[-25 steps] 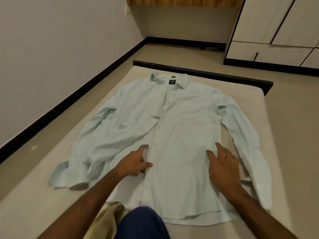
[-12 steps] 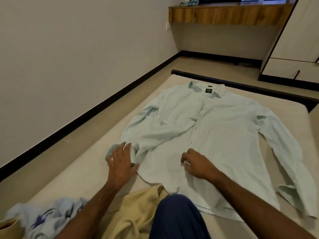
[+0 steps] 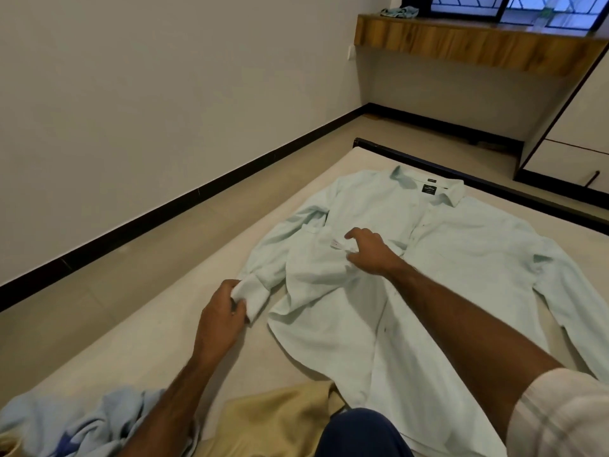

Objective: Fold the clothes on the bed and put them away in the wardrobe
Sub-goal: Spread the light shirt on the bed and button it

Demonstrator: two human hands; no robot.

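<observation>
One pale green shirt (image 3: 428, 291) lies spread front-up on the bed (image 3: 270, 351), collar toward the far end, buttoned down the middle. Besides it I count two more garments at the near edge: a crumpled blue cloth (image 3: 75, 420) on the left and a tan cloth (image 3: 273, 420) beside it, partly under the shirt's hem. A fourth small cloth (image 3: 400, 11) sits on the wooden ledge (image 3: 461, 44) under the window.

Two hands work the shirt. The left hand (image 3: 222, 316) grasps the cuff (image 3: 255, 298) of the near sleeve, fingers curled round it at the shirt's left edge. The right hand (image 3: 369, 250) reaches across the chest, thumb and fingers pinching a bunch of fabric by a small white tag (image 3: 336, 243); the cloth there is rucked up between the two hands. The other sleeve (image 3: 573, 298) stretches out flat to the right, well away from both hands.

The wardrobe (image 3: 576, 140) stands beyond the bed's far right corner, doors closed.
</observation>
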